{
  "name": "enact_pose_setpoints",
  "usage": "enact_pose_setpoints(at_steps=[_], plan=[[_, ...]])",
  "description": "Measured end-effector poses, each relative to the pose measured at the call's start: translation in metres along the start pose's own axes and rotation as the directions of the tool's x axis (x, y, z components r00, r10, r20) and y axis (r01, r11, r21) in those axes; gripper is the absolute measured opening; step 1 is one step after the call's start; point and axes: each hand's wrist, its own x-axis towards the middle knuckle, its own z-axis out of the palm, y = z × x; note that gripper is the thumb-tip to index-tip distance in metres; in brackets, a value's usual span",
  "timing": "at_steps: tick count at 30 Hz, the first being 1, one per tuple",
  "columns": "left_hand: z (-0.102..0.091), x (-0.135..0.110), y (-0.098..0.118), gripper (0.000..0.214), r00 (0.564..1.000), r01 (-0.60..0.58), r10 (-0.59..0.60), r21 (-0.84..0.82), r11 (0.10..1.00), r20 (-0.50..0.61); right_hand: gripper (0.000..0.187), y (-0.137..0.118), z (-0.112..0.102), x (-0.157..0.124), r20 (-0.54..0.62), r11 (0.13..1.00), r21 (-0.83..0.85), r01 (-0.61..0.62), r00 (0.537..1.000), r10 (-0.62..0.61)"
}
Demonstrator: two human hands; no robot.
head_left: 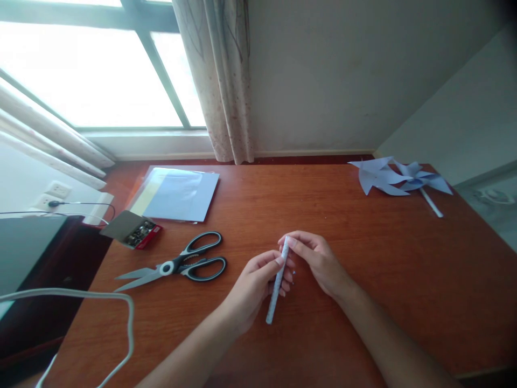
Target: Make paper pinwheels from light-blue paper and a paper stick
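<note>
Both my hands hold a thin rolled white paper stick [274,299] over the middle of a reddish wooden table [363,280]. My left hand [252,285] pinches the stick near its middle, fingers curled round it. My right hand [315,261] pinches the stick's upper end between thumb and fingertips. The stick's lower end points toward me.
Black-handled scissors [177,264] lie open left of my hands. Behind them sit a small open box of metal pins [135,230] and a stack of coloured paper sheets [177,194]. A blue paper pinwheel [398,178] lies at the back right. A white cable [117,302] loops at the left edge.
</note>
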Motion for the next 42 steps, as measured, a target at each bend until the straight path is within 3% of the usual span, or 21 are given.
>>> enact_pose_setpoints(at_steps=[12, 15, 17, 20, 21, 23, 27, 30, 32, 35, 37, 40, 42], plan=[[0.002, -0.001, 0.001, 0.027, 1.0, -0.017, 0.018, 0.02, 1.0, -0.006, 0.026, 0.0, -0.002, 0.003, -0.041, 0.998, -0.066, 0.024, 0.999, -0.027], [0.002, -0.001, 0.001, 0.027, 1.0, -0.017, 0.017, 0.017, 1.0, -0.02, 0.025, -0.003, -0.016, 0.009, -0.128, 0.991, -0.092, 0.096, 0.986, -0.107], [0.001, -0.001, 0.001, 0.027, 0.999, -0.011, 0.011, 0.011, 1.0, -0.03, 0.024, -0.005, -0.037, 0.014, -0.252, 0.979, -0.145, 0.146, 0.951, -0.179], [0.0, -0.001, 0.0, 0.029, 0.999, -0.005, 0.005, 0.005, 1.0, -0.033, 0.025, -0.008, -0.087, 0.022, -0.43, 0.905, -0.383, 0.185, 0.831, -0.352], [0.0, -0.001, 0.0, 0.029, 0.999, -0.005, 0.005, 0.005, 1.0, -0.032, 0.027, -0.008, -0.107, 0.024, -0.453, 0.843, -0.512, 0.165, 0.782, -0.428], [0.001, -0.002, 0.0, 0.029, 0.999, -0.01, 0.01, 0.008, 1.0, -0.038, 0.029, -0.008, -0.146, 0.028, -0.418, 0.581, -0.814, 0.017, 0.678, -0.605], [0.004, -0.002, 0.001, 0.031, 0.998, -0.01, 0.011, 0.012, 1.0, -0.069, 0.035, -0.009, -0.207, 0.037, -0.413, 0.406, -0.9, -0.157, 0.602, -0.683], [0.003, -0.001, 0.001, 0.029, 0.997, -0.011, 0.012, 0.002, 1.0, -0.077, 0.043, -0.01, -0.233, 0.047, -0.388, 0.31, -0.922, -0.234, 0.601, -0.699], [0.002, 0.0, 0.0, 0.027, 0.997, -0.012, 0.012, -0.007, 1.0, -0.079, 0.037, -0.011, -0.243, 0.052, -0.375, 0.278, -0.927, -0.253, 0.609, -0.699], [0.0, 0.0, 0.0, 0.025, 0.997, -0.015, 0.014, -0.014, 1.0, -0.073, 0.017, -0.014, -0.246, 0.057, -0.363, 0.271, -0.932, -0.242, 0.611, -0.704], [0.001, 0.0, 0.001, 0.025, 0.997, -0.022, 0.02, -0.024, 0.999, -0.072, 0.016, -0.016, -0.237, 0.055, -0.356, 0.284, -0.934, -0.216, 0.595, -0.721], [0.003, -0.001, 0.003, 0.024, 0.995, -0.043, 0.039, -0.045, 0.998, -0.094, 0.02, -0.017, -0.203, 0.045, -0.371, 0.334, -0.927, -0.17, 0.539, -0.756], [0.004, -0.002, 0.004, 0.027, 0.993, -0.054, 0.049, -0.048, 0.997, -0.106, 0.025, -0.015, -0.168, 0.035, -0.387, 0.383, -0.915, -0.124, 0.533, -0.752]])
